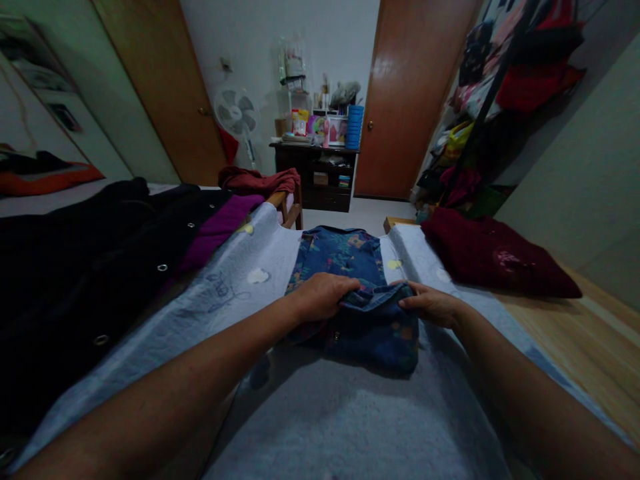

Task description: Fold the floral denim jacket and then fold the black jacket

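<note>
A dark blue garment (345, 257) with a floral print lies partly folded in front of me, on a pale grey sheet with printed figures. My left hand (327, 293) is closed on the garment's raised edge, near its middle. At the right end of that same edge, my right hand (430, 303) pinches the cloth between thumb and fingers. The near part of the garment is doubled over, and its far part lies flat. Whether it is a shirt or a jacket I cannot tell.
Black cloth with metal eyelets (163, 267) and a purple layer covers the left side. A folded maroon garment (500, 257) lies at right beside bare wood (565, 333). Rust-red cloth (260, 180) hangs over a wooden frame. Behind stand a fan (237, 110) and a dark cabinet (313, 187).
</note>
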{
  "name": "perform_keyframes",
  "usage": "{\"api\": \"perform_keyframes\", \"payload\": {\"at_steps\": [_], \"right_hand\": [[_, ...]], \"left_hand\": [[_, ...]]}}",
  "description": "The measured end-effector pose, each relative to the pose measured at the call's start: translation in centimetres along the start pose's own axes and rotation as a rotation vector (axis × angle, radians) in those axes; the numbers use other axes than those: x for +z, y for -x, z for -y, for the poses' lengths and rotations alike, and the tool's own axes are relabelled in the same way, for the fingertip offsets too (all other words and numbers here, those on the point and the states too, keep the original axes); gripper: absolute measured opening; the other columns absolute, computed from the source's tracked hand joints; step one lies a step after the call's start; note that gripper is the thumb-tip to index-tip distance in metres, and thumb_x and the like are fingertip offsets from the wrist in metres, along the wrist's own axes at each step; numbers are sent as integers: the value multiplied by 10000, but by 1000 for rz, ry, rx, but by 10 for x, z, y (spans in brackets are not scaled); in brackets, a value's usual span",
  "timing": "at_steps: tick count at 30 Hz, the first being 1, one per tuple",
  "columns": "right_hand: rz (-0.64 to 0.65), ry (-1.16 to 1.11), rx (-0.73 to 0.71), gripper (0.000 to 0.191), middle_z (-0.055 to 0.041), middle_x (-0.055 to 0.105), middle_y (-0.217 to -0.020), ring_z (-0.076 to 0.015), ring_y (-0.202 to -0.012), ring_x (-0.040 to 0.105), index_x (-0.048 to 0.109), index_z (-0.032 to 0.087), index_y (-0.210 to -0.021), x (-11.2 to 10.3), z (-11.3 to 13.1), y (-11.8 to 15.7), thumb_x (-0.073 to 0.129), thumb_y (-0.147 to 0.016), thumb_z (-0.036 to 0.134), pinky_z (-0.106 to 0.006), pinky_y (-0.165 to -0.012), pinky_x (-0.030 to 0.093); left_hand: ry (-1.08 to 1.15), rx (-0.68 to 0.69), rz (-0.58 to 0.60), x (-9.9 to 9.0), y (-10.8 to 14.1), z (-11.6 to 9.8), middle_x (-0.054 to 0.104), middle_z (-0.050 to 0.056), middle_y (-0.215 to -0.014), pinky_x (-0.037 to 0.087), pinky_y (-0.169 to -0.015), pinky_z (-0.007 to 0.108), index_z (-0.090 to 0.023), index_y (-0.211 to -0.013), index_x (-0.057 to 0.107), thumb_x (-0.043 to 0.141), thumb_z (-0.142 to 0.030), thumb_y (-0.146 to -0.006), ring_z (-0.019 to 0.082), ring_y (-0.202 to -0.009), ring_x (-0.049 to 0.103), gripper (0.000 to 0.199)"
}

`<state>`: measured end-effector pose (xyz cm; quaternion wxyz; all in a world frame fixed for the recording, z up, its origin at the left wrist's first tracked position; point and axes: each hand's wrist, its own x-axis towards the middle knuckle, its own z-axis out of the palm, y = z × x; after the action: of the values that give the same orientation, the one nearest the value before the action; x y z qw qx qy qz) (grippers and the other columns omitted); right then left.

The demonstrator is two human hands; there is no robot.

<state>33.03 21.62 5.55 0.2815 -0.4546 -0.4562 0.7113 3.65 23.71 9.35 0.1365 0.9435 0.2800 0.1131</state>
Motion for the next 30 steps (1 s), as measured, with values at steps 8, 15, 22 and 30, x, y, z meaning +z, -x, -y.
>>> {"api": "perform_keyframes", "payload": {"at_steps": [8, 15, 22, 30], "right_hand": [[101, 40, -6, 522, -57, 695, -1069, -203, -946, 661, 614, 195, -1101, -2, -8, 15, 801, -614, 207, -393, -941, 483], [134, -4, -65, 534, -54, 703, -1036, -196, -903, 661, 619, 196, -1095, 11, -8, 30, 806, -598, 250, -353, -856, 508], [74, 22, -137, 371, -33, 706, -879, -175, -809, 643, 670, 177, -925, 26, -10, 41, 797, -590, 271, -325, -815, 493], [-84, 49, -159, 238, -24, 702, -841, -186, -804, 630, 686, 187, -826, 39, 1, 38, 768, -609, 243, -357, -833, 487]], "left_hand": [[-177, 59, -28, -2, 11, -11, 693, 15, -1050, 475, -803, 285, -270, -1206, 555, 540, -75, -790, 191, -975, 651, 459], [-324, 204, -131, 5, 30, -27, 690, 61, -995, 490, -780, 292, -180, -1055, 598, 480, -117, -886, 182, -919, 648, 215], [-409, 286, -284, 12, 51, -38, 690, 92, -1012, 509, -762, 292, -182, -1041, 612, 398, -192, -958, 169, -901, 655, 229], [-131, 6, -202, 1, 46, -30, 700, 34, -1014, 480, -805, 292, -214, -1052, 607, 529, -90, -807, 187, -935, 652, 285]]}}
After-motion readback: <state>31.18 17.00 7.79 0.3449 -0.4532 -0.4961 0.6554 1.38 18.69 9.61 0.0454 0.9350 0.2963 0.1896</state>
